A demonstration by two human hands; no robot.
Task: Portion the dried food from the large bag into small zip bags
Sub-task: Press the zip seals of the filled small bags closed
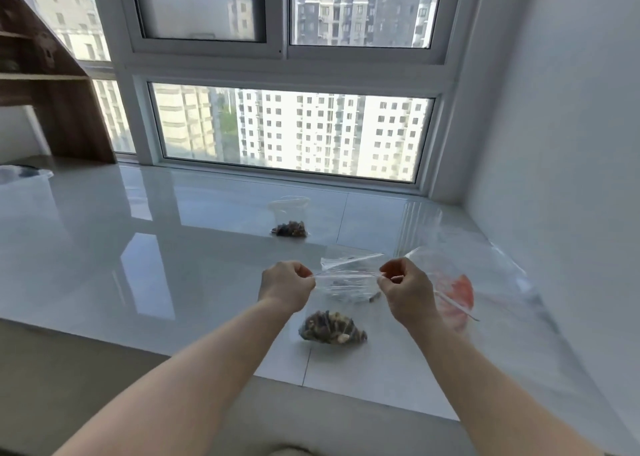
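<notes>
A small clear zip bag [343,296] hangs above the white tiled sill [173,247], dark dried food [330,327] bunched at its bottom. My left hand [285,287] pinches the left end of its zip strip. At the right end, my right hand [407,291] pinches the same strip, which runs taut between them. A second small zip bag [290,218] with dried food in its bottom stands farther back, near the window. The large clear bag [485,282], with a red patch showing through it, lies to the right, behind my right hand.
A white wall [571,144] closes the right side and a big window [294,133] runs along the back. A wooden shelf unit [45,74] stands at the far left, with a clear plastic container [24,173] beside it. The sill's front edge drops off below my forearms.
</notes>
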